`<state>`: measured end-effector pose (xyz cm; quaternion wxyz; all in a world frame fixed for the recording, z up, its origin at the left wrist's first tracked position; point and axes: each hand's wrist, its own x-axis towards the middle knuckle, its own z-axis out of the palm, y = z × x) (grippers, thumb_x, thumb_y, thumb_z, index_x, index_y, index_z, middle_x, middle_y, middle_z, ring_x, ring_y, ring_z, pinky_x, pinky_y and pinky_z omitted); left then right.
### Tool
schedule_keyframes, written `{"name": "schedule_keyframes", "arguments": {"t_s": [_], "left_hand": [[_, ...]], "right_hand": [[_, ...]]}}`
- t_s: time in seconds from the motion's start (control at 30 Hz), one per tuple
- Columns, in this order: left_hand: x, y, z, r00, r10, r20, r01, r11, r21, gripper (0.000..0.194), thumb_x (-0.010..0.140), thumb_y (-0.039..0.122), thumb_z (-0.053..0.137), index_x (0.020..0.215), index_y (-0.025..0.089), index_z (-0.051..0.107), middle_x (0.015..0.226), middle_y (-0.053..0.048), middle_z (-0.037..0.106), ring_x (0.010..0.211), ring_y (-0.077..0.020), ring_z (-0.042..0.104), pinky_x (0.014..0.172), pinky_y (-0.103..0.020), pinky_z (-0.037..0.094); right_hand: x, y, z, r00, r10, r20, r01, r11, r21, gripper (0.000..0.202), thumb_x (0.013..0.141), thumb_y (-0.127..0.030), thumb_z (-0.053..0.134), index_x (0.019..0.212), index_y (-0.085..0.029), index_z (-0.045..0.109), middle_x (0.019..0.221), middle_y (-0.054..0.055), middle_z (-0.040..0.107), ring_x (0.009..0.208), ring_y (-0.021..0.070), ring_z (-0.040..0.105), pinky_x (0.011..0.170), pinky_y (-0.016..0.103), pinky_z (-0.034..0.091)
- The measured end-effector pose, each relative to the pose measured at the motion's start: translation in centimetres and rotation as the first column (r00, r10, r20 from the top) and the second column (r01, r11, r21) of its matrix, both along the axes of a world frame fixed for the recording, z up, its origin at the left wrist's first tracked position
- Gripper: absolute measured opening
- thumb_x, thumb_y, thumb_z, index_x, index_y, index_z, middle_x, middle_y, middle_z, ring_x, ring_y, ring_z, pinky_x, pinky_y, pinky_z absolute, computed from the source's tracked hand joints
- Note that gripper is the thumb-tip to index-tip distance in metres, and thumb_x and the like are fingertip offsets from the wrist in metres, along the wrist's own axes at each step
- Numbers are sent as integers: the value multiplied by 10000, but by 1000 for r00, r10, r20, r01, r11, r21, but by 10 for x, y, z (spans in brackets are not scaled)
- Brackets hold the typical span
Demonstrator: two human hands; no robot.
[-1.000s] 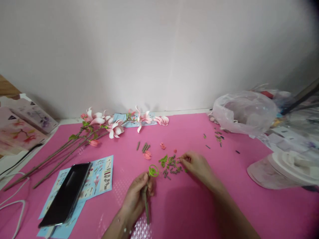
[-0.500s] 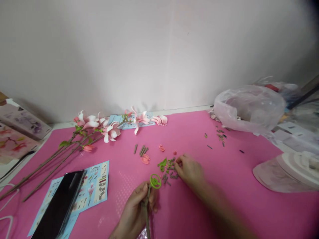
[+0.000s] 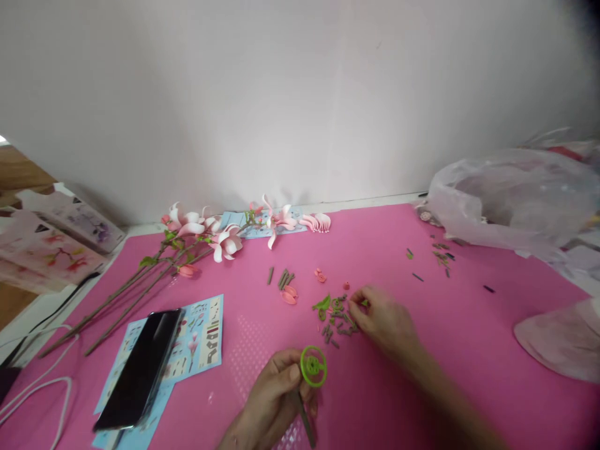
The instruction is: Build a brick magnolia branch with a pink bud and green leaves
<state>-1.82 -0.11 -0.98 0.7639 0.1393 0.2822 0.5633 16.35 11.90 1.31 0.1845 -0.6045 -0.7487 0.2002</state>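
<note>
My left hand [image 3: 281,384] is closed round a brown toy stem [image 3: 305,422], held tilted near the front of the mat. A bright green wheel-shaped piece [image 3: 314,366] sits at the stem's upper end, beside my thumb. My right hand [image 3: 382,319] is in a pinch at the right edge of a pile of small brown parts [image 3: 344,326]. A speck of green shows in the gap between its thumb and finger; whether it is gripped I cannot tell. Green leaf pieces [image 3: 323,304] lie at the pile's left side.
Pink petal pieces [image 3: 289,295] and short brown rods [image 3: 285,279] lie behind the pile. Built magnolia branches [image 3: 185,225] stretch along the left. A black phone [image 3: 140,369] rests on a printed sheet [image 3: 206,331]. A plastic bag [image 3: 469,200] stands at back right.
The view has shifted, so the table's things appear further right. My right hand has moved slightly right over the pile's edge. The green wheel piece now faces the camera more fully.
</note>
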Motion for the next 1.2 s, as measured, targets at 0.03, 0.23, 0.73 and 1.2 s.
{"name": "schedule_keyframes", "arguments": {"t_s": [0.03,0.23,0.73,1.2], "left_hand": [[0,0,-1,1000,0,-6,0,1000,-1,300,592,369,808,619,114,651,426,25,510,362,-77,476,364,-192,464],[0,-1,0,998,25,-58,-27,999,-41,276,566,349,819,630,134,660,410,24,555,286,-67,463,275,-158,417],[0,0,14,830,38,-556,-53,999,-11,231,724,355,691,687,133,638,534,19,575,444,-71,480,438,-180,369],[-1,1,33,831,-96,-548,138,990,35,303,750,439,653,745,142,593,468,69,461,374,-56,376,390,-184,274]], "right_hand": [[1,-1,2,999,8,-41,-8,1000,2,108,794,-269,536,725,-199,582,708,10,614,606,141,545,542,241,359],[-1,-17,19,787,256,-562,-312,950,-4,226,905,-278,408,885,-193,616,674,3,586,561,124,548,526,232,450],[-15,-40,23,677,615,-404,-630,768,113,270,790,-359,673,1021,-225,635,865,43,655,843,194,604,740,302,484],[-17,-44,24,593,591,-547,-701,713,11,294,773,-331,696,1026,-233,583,808,-8,591,716,135,539,657,246,436]]}}
